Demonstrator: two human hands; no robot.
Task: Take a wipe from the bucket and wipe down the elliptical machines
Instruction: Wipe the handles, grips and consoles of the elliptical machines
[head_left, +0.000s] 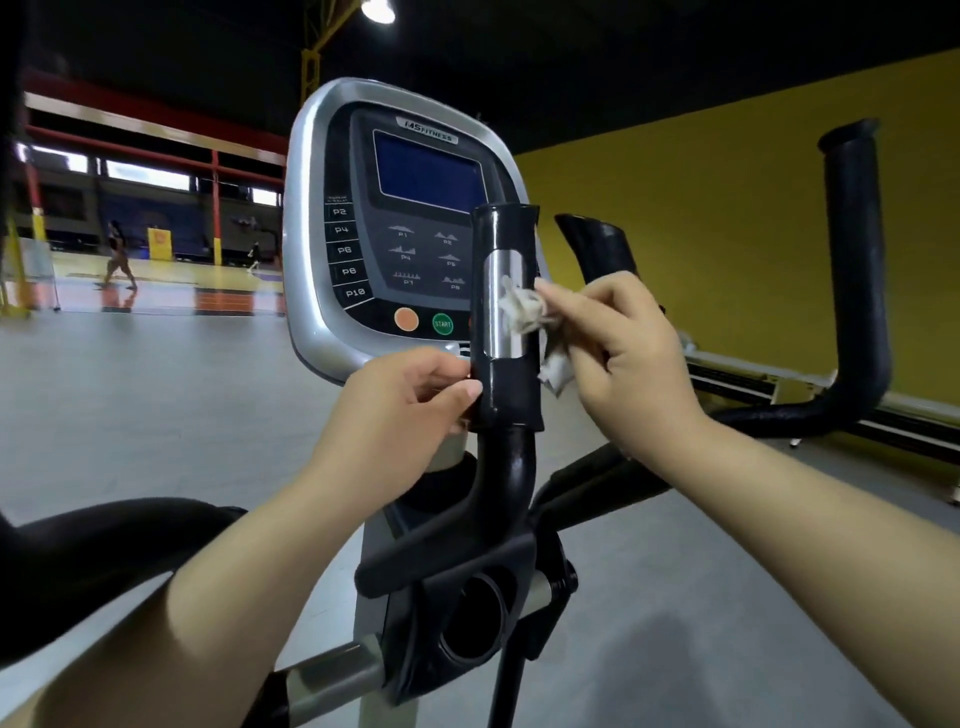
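An elliptical machine fills the view, its silver console (311, 218) with a blue screen straight ahead. In front of the console stands an upright black handle grip (506, 384) with a shiny metal sensor plate (501, 322). My right hand (628, 353) holds a crumpled, greyish white wipe (524, 309) and presses it against the right side of the metal plate. My left hand (405, 400) pinches the lower left side of the same grip between thumb and fingers. No bucket is in view.
A second short grip (597, 249) rises behind my right hand. A tall black moving arm (852, 260) stands at the right before a yellow wall. Another black arm (104, 540) curves in at the lower left. People move on a court far off at the left.
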